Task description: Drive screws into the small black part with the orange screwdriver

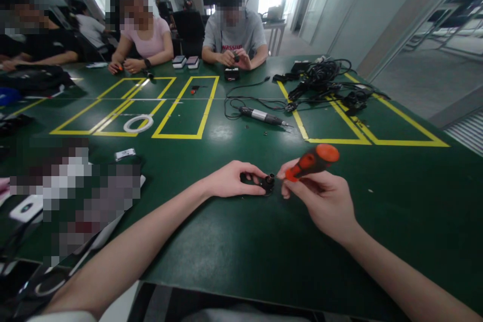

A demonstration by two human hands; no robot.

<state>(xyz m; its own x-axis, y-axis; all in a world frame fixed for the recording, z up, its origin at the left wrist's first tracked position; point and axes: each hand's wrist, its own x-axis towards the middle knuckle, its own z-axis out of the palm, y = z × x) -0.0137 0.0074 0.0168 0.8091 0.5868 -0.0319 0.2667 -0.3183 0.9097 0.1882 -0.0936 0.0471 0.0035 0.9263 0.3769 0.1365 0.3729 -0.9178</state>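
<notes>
My left hand [237,179] rests low over the green table, its thumb and fingers closed around a small black part [267,182] with a short round collar on top. In my right hand [320,193] is a screwdriver [312,162] with an orange and black handle, tilted so that its butt points up and to the right. The screwdriver's tip is too small and blurred to make out; it is close to the black part. I cannot tell whether the two touch.
An electric screwdriver pen [266,116] with a cable lies ahead. A tangle of black cables [320,78] is at the far right, a white tape ring [138,123] at left. Yellow tape [177,136] marks the table [226,241]. Several people sit opposite, one handling a small part.
</notes>
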